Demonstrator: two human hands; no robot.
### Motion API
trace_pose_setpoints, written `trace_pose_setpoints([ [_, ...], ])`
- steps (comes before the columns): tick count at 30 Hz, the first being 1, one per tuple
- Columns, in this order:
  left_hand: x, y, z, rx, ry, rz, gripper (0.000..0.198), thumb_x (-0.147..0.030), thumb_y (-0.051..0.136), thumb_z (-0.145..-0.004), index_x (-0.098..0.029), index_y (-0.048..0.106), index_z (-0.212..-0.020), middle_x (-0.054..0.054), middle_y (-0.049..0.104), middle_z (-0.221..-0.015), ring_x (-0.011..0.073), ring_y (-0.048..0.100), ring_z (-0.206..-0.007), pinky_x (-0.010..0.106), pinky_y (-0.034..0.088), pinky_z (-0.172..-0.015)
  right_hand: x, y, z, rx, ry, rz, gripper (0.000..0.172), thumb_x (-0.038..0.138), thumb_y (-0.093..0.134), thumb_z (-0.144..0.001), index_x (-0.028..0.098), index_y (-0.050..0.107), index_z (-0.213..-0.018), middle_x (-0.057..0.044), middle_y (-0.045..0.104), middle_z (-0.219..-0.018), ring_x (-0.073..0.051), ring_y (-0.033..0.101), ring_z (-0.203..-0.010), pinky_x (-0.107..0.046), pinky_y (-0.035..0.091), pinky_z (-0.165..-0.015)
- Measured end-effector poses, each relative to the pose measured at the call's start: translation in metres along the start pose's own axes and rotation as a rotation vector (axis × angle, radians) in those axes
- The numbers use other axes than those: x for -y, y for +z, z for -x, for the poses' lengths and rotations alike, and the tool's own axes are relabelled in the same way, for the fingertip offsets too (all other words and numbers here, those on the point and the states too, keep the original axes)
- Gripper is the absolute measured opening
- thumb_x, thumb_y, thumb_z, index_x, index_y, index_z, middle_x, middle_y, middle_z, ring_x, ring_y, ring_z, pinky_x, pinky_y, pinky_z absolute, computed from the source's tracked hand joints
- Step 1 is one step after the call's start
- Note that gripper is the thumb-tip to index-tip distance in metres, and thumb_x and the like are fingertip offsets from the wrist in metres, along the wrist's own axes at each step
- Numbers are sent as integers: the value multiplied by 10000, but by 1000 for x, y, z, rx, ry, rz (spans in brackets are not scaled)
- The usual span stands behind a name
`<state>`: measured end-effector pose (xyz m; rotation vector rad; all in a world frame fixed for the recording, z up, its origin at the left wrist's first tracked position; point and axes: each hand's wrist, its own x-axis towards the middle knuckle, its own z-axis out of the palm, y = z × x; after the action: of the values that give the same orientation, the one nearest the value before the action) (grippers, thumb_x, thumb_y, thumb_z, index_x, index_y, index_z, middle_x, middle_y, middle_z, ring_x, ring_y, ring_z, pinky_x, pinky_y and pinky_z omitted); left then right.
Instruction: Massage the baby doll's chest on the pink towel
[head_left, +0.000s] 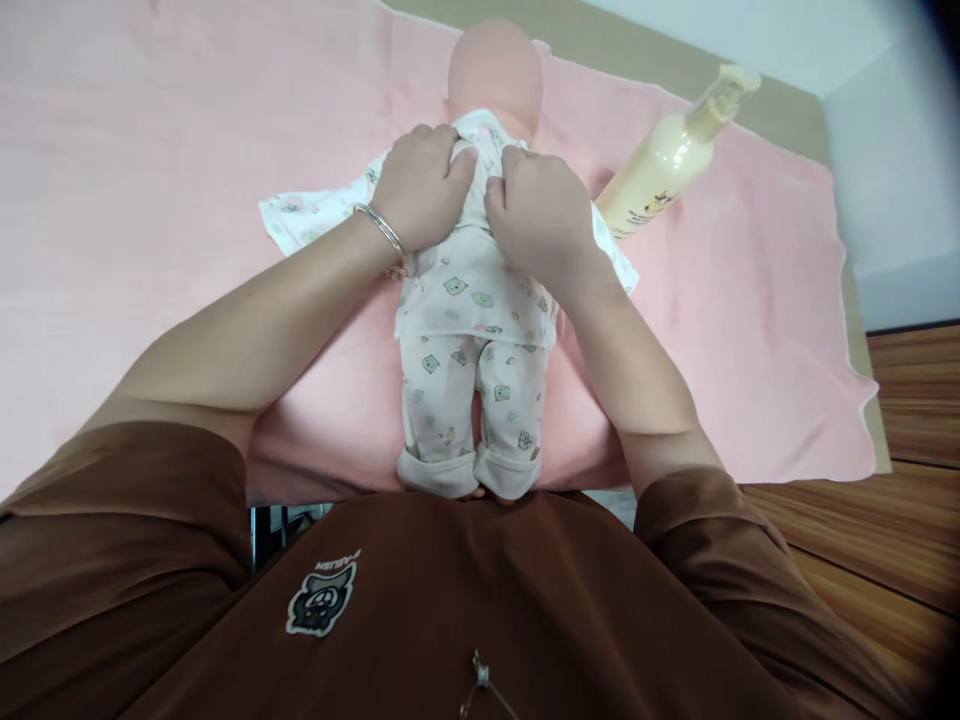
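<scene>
Baby doll [474, 330]: lying on a pink towel [150, 200]
Left hand [420, 185]: gripping the printed top [450, 275] near the neck
Right hand [536, 215]: gripping the same top alongside

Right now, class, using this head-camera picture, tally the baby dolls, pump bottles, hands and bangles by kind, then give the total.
Baby doll: 1
Pump bottle: 1
Hands: 2 (left hand, right hand)
Bangle: 1
Total: 5
</scene>
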<state>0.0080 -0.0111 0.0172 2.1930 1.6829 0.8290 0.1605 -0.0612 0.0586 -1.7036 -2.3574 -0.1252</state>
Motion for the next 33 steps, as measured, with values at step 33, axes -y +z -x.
trace_pose_setpoints([
  [33, 3, 5, 11, -170, -26, 109, 188, -388, 438, -928, -283, 570, -1011, 34, 625, -1026, 233, 540, -1007, 422, 389, -934, 3, -17, 15, 21, 72, -85, 361, 397, 317, -974, 181, 519, -1181, -127, 594, -1154, -310, 568, -1013, -482, 488, -904],
])
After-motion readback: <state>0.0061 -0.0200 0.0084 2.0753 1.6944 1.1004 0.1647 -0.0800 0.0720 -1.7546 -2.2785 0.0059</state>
